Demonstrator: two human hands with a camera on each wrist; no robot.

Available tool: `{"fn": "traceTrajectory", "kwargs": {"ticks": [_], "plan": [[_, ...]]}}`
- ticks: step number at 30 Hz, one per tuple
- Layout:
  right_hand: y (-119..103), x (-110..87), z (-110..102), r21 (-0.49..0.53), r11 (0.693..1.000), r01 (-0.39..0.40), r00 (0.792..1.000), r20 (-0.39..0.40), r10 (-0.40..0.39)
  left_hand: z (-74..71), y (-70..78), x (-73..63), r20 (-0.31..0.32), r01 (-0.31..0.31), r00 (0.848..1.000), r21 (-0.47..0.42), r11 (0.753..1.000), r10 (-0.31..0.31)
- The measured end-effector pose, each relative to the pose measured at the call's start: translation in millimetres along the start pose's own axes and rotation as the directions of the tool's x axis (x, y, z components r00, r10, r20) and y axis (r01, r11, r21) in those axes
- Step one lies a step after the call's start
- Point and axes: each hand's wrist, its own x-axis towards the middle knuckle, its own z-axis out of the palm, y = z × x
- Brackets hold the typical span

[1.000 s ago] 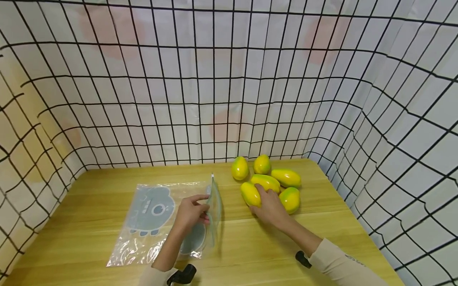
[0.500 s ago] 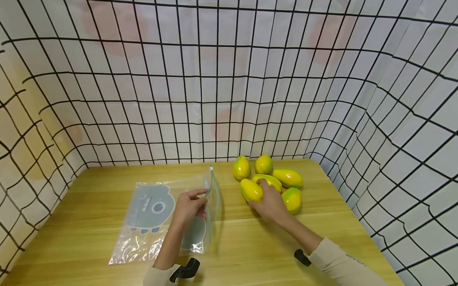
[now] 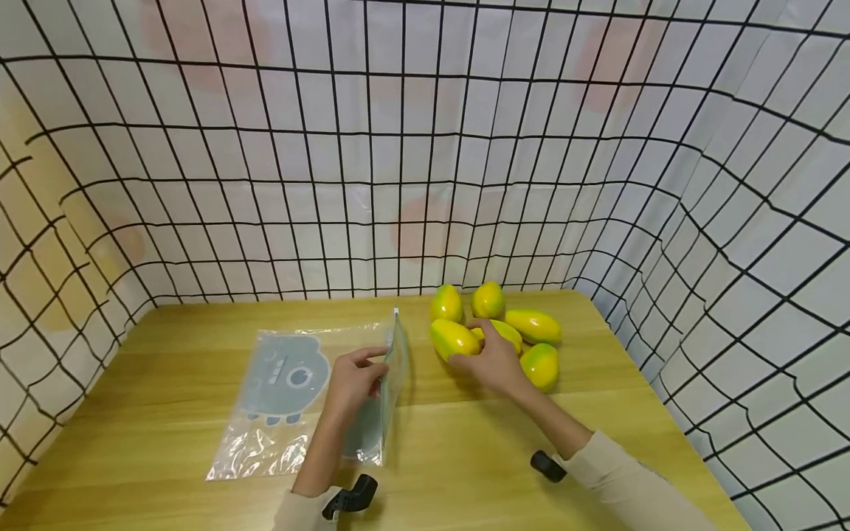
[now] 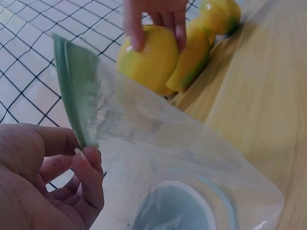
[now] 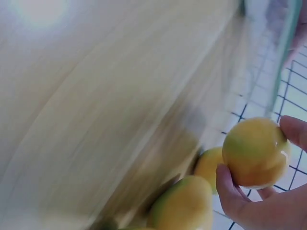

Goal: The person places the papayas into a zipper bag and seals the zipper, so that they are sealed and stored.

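Observation:
A clear zip bag [image 3: 285, 380] with a blue-grey cartoon print lies on the table, its mouth edge raised on the right. My left hand [image 3: 352, 383] pinches that edge by its green zip strip [image 4: 76, 91], thumb against finger. To the right, my right hand [image 3: 494, 361] grips a yellow mango [image 3: 453, 339] between thumb and fingers. In the right wrist view this mango [image 5: 254, 152] shows a greenish patch and overlaps another mango behind it. One more mango [image 3: 508, 335] lies just beyond the right fingers, partly hidden by them.
Two mangoes, a left one [image 3: 447, 302] and a right one [image 3: 488, 299], sit at the table's back edge. A long mango [image 3: 533, 326] and a rounder one [image 3: 541, 366] lie right of the hand. Black wire mesh [image 3: 358, 221] borders the wooden table [image 3: 451, 457] behind and at the sides.
My right hand has moved the gripped mango left and slightly back, away from the mango beside it. The left hand keeps its pinch on the bag edge.

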Motion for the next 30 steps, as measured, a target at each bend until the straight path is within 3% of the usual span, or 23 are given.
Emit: {"fn": "traceTrajectory", "kwargs": {"ticks": [4, 11, 30], "plan": [[-16, 1.9, -1, 0.090, 0.995, -0.034, 0.998, 0.047, 0.030, -4.0, 4.7, -0.5, -0.013, 0.003, 1.000, 0.008, 1.000, -0.003], [-27, -0.9, -8, 0.196, 0.976, -0.093, 0.995, 0.066, 0.081, -2.2, 6.0, 0.1, 0.036, 0.024, 0.999, -0.026, 0.999, -0.023], [-43, -11.0, 9, 0.371, 0.927, -0.059, 0.987, 0.161, -0.001, 1.7, 4.3, -4.0, 0.046, 0.036, 0.998, -0.022, 0.999, -0.035]]}}
